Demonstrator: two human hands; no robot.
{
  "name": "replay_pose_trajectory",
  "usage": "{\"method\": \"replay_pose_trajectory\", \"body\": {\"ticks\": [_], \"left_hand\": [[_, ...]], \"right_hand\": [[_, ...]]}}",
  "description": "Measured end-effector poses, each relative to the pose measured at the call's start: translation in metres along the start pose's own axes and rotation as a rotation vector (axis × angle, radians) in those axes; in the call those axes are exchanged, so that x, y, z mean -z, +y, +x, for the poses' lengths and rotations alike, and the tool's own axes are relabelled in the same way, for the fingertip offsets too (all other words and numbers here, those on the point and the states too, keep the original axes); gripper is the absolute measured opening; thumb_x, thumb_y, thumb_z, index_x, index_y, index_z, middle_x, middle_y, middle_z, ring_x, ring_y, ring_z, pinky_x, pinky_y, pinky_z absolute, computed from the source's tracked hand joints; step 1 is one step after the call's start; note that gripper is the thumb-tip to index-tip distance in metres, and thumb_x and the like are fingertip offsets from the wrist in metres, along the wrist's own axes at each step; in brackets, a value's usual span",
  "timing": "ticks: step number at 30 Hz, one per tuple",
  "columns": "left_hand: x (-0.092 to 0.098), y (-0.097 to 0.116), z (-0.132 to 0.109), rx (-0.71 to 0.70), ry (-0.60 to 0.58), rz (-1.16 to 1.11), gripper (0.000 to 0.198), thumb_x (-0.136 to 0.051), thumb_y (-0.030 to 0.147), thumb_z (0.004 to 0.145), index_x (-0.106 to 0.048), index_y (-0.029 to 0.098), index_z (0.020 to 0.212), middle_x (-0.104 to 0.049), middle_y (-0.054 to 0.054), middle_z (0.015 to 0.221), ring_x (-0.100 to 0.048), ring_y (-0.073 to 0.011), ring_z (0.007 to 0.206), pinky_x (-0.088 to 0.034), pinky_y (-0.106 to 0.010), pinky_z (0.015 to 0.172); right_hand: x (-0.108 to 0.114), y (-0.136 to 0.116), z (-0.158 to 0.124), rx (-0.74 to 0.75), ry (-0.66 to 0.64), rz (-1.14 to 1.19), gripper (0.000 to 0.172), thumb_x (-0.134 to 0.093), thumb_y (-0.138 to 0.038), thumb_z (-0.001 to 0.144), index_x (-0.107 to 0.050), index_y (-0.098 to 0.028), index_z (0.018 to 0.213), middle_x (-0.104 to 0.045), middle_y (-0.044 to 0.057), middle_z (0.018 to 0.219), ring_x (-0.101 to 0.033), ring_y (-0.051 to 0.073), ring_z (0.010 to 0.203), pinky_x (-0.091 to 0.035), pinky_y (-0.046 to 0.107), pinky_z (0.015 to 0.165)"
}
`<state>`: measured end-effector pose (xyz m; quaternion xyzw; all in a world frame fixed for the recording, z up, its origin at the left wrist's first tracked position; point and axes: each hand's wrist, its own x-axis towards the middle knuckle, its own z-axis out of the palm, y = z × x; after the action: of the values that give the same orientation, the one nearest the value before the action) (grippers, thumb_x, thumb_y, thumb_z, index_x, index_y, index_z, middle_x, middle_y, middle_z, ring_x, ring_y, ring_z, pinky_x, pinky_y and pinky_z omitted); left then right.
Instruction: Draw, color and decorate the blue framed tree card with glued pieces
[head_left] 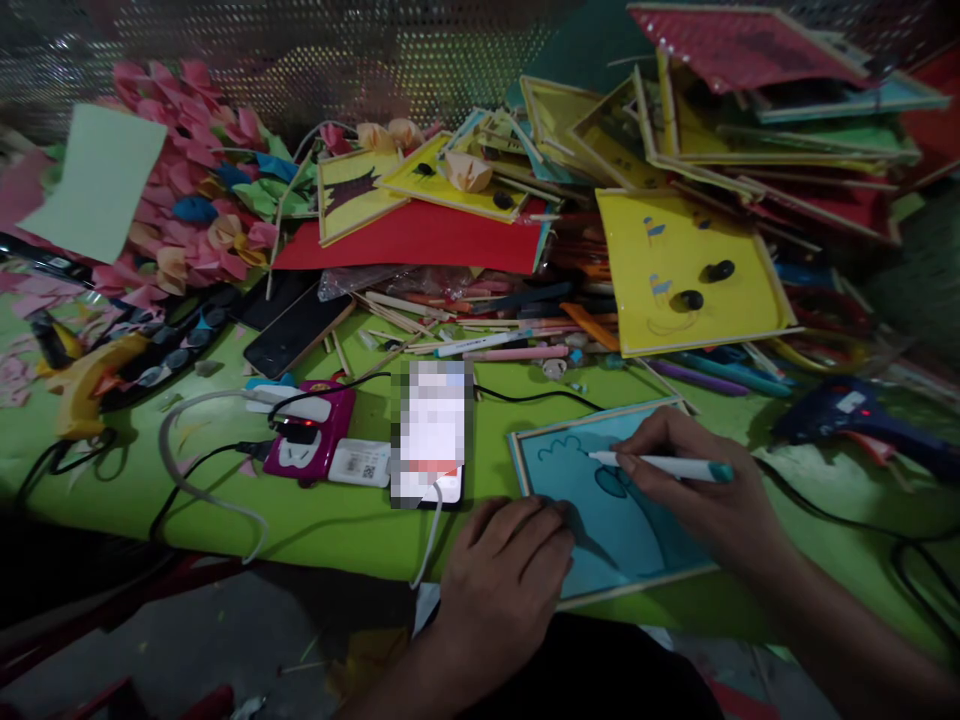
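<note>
A blue framed card [637,540] with thin wooden strips along its edges lies on the green tabletop. It bears a drawn wavy cloud-like outline, a dark oval and a long curve. Pinched in my right hand [690,480] is a white marker [660,464] with a teal end, its tip at the card's upper part beside the wavy line. My left hand [517,560] is closed over the card's lower left edge, fingers bent and close together; its thumb is hidden. Left of the card, a lit phone [431,430] with a blurred screen has a white cable plugged in.
A magenta power strip [311,440] with cables sits left of the phone. A yellow glue gun [97,385] lies far left, a dark blue one [862,425] at right. Behind are a yellow framed card [682,230], stacked frames, pens and pink paper flowers [187,130].
</note>
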<state>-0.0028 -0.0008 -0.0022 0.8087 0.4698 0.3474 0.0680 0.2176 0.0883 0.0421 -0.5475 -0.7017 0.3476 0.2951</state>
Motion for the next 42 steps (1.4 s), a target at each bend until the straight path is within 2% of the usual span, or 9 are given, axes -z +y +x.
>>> {"method": "replay_pose_trajectory", "body": {"ticks": [9, 21, 32, 42], "left_hand": [[-0.001, 0.000, -0.002, 0.018, -0.003, -0.004, 0.015, -0.063, 0.016, 0.096, -0.072, 0.021, 0.107, -0.078, 0.001, 0.120, -0.066, -0.0150, 0.117, -0.045, -0.033, 0.103], [0.002, 0.002, 0.000, 0.020, -0.018, -0.007, 0.014, -0.062, 0.017, 0.097, -0.072, 0.020, 0.106, -0.078, -0.002, 0.118, -0.067, -0.0160, 0.116, -0.046, -0.033, 0.103], [0.001, 0.001, 0.000, 0.011, -0.026, -0.021, 0.015, -0.058, 0.018, 0.099, -0.072, 0.020, 0.106, -0.077, -0.001, 0.120, -0.066, -0.0149, 0.117, -0.045, -0.034, 0.104], [0.002, 0.002, -0.001, 0.022, -0.028, -0.008, 0.014, -0.060, 0.018, 0.099, -0.072, 0.021, 0.105, -0.077, 0.000, 0.119, -0.066, -0.0147, 0.117, -0.045, -0.033, 0.106]], "right_hand": [[-0.001, 0.008, -0.005, -0.038, -0.033, -0.011, 0.014, -0.063, -0.031, 0.094, -0.062, -0.024, 0.082, -0.066, 0.001, 0.077, -0.062, 0.019, 0.070, -0.043, 0.031, 0.061], [0.002, 0.002, -0.007, -0.066, -0.060, -0.009, 0.014, -0.064, -0.033, 0.094, -0.063, -0.024, 0.083, -0.067, 0.001, 0.077, -0.063, 0.020, 0.072, -0.043, 0.030, 0.059], [-0.001, 0.008, -0.008, -0.034, -0.042, -0.014, 0.015, -0.067, -0.035, 0.092, -0.063, -0.024, 0.083, -0.068, 0.001, 0.077, -0.064, 0.019, 0.068, -0.045, 0.029, 0.057], [-0.005, -0.004, -0.008, -0.106, 0.008, 0.037, 0.013, -0.068, -0.034, 0.090, -0.064, -0.025, 0.082, -0.067, 0.001, 0.076, -0.061, 0.019, 0.067, -0.044, 0.030, 0.058]]}}
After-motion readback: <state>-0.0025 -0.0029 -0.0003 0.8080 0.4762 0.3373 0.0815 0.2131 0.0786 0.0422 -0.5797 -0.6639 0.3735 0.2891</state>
